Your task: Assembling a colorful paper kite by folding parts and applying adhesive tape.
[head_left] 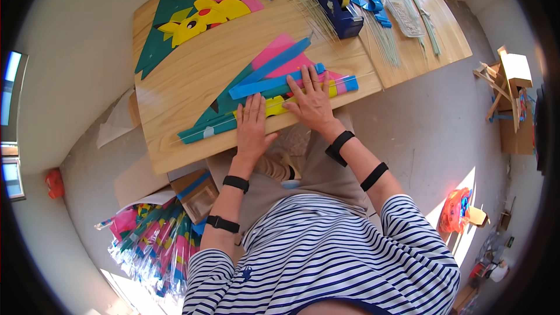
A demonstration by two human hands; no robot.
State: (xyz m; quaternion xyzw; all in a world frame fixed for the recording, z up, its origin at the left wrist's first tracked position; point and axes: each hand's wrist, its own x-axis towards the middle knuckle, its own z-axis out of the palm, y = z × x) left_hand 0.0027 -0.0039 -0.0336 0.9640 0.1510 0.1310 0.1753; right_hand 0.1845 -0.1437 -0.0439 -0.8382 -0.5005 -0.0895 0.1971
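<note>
A partly folded kite (219, 109) in green, pink and yellow lies along the near edge of the wooden table. Blue ribbon strips (265, 86) run lengthwise over it, and thin pale rods show along its near side. My left hand (252, 131) rests flat on the kite's near middle, fingers extended. To its right, my right hand (314, 107) presses down with fingers spread across the ribbon and the yellow part. Neither hand grips anything. A second kite (198, 14) with a yellow cartoon figure lies spread at the far left of the table.
At the far right stand a blue tape dispenser (338, 9), blue ribbon (372, 0), thin rods (382, 41) and a clear plastic tray (404, 16). Wrapped kites (154, 242) fill a bundle at lower left, beside a cardboard box (195, 195). A red bag (454, 213) sits on the right floor.
</note>
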